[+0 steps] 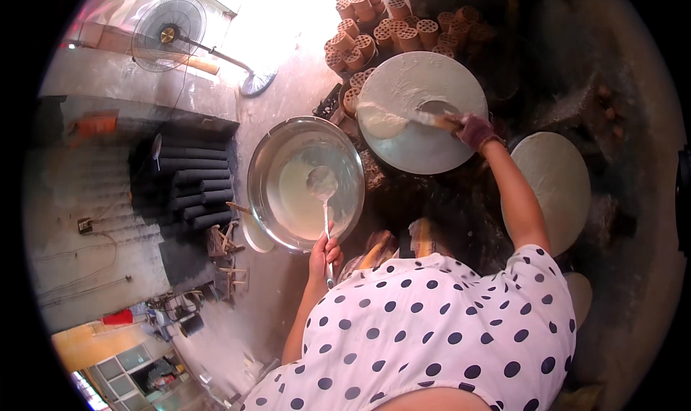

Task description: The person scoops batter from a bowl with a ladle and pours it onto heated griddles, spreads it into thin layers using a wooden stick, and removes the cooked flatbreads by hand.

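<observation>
Nearest is the person's white shirt with dark dots (432, 324), and just beyond it the bare left hand (326, 251), its grip curled firmly around the handle of a long metal ladle (325, 209). The ladle's bowl lies within a wide metal basin (350, 163), over or in a pale, thin liquid (294, 188); whether the bowl is full is hard to tell. A pale round piece (255, 236) shows partly behind the basin's near left side.

Farther out, the right hand (476, 132), in a dark purplish glove, has its grip closed about the handle of a tool (435, 120) with a blurred, rounded pale head, apparently touching the round white top (432, 159) below. Thick pale coating covers the top's far part, while its near part looks smoother and bluish. The step in hand seems to be spreading that coating; the next move probably calls for a light, level sweep of the right hand, with the ladle kept steady over the basin.

To the right lies a second pale disc (551, 191). Beyond, brick-coloured cylinders with holes (427, 33) stand piled, black cylinders (201, 175) are stacked at the left, and farther off is a standing fan (169, 34)
</observation>
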`<state>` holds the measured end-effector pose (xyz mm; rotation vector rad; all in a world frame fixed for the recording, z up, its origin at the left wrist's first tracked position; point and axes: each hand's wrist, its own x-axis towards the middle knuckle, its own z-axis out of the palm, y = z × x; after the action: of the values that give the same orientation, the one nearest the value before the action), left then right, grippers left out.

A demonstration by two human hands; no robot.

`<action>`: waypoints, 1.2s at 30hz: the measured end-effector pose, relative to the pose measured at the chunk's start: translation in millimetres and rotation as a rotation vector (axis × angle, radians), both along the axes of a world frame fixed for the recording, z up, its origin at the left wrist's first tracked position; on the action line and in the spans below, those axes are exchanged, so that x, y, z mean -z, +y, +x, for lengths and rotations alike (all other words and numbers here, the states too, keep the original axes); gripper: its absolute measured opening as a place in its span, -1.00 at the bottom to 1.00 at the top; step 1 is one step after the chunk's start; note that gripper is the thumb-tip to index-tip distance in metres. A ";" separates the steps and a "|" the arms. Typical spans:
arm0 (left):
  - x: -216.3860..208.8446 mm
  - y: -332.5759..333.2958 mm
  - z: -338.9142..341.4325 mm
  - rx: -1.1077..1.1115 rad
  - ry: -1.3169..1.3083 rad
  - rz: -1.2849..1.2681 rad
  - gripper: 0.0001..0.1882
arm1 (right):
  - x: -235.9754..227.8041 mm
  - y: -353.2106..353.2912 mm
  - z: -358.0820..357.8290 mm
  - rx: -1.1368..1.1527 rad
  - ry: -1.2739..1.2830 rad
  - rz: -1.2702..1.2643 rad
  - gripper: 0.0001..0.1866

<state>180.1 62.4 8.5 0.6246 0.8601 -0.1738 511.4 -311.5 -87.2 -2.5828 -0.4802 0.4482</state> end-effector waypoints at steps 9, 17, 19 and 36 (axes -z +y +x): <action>-11.2 -4.0 -11.5 -0.014 0.062 -0.005 -0.59 | 20.2 -27.8 -1.8 0.178 -0.079 0.069 -0.59; -5.9 39.9 -39.2 0.100 -0.077 0.045 -0.58 | 12.4 -60.4 -164.1 0.385 0.015 0.933 -0.70; 6.2 49.3 -39.6 0.165 -0.112 0.016 -0.58 | 59.1 -15.1 -187.3 0.733 0.188 0.950 -0.75; 12.7 140.0 -90.7 0.323 -0.077 -0.001 -0.57 | 91.0 256.2 -205.4 1.135 0.447 1.116 -0.77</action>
<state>89.5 202.4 -4.2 0.7623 0.6811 -0.4392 306.0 -55.3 -178.2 -1.2629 0.7070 0.2009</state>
